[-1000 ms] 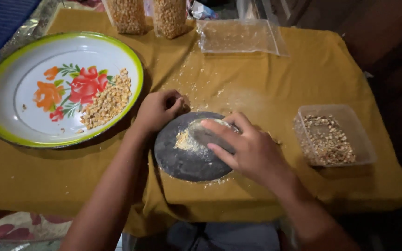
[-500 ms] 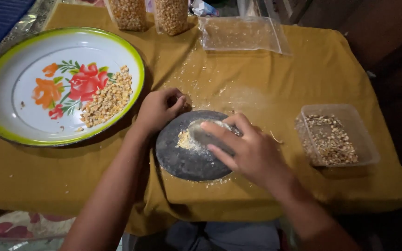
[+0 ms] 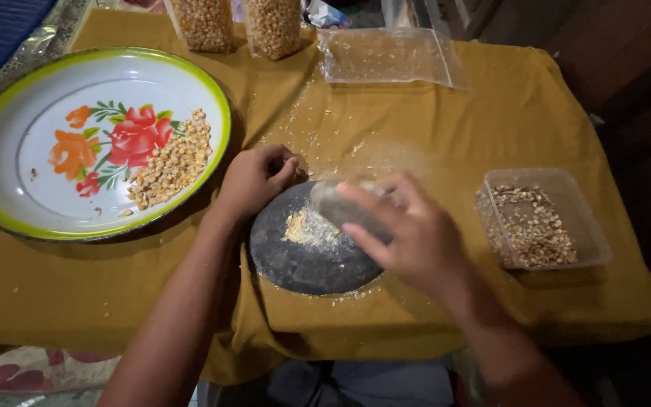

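Stone is the working surface: a dark round grinding slab (image 3: pixel 307 252) sits on the mustard-yellow cloth (image 3: pixel 491 113) at the near middle of the table, with a small patch of pale yellow meal (image 3: pixel 307 226) on its upper half. The right hand (image 3: pixel 404 226) is clenched around a grey hand stone (image 3: pixel 340 205), which is pressed against the slab just right of the meal (the stone and hand are motion-blurred, so the exact contact edge cannot be told). The left hand (image 3: pixel 254 179) rests at the slab's upper left rim, fingers curled in; whether it grips the rim or only braces it cannot be told.

Surroundings: an enamel platter (image 3: pixel 9 196) with green rim and painted flowers lies to the left, holding a heap of yellow kernels (image 3: pixel 171 162). A clear plastic tub (image 3: pixel 566 192) of husky fragments stands to the right, well apart from the slab. Two bags of kernels (image 3: pixel 239 26) and a flat clear bag (image 3: pixel 389 54) sit at the far edge. Crumbs are scattered on the cloth beyond the slab.

Assessment: good practice here would be short strokes kept inside the rim, weight over the hand stone, and the left hand steadying the slab so meal is not pushed onto the cloth.
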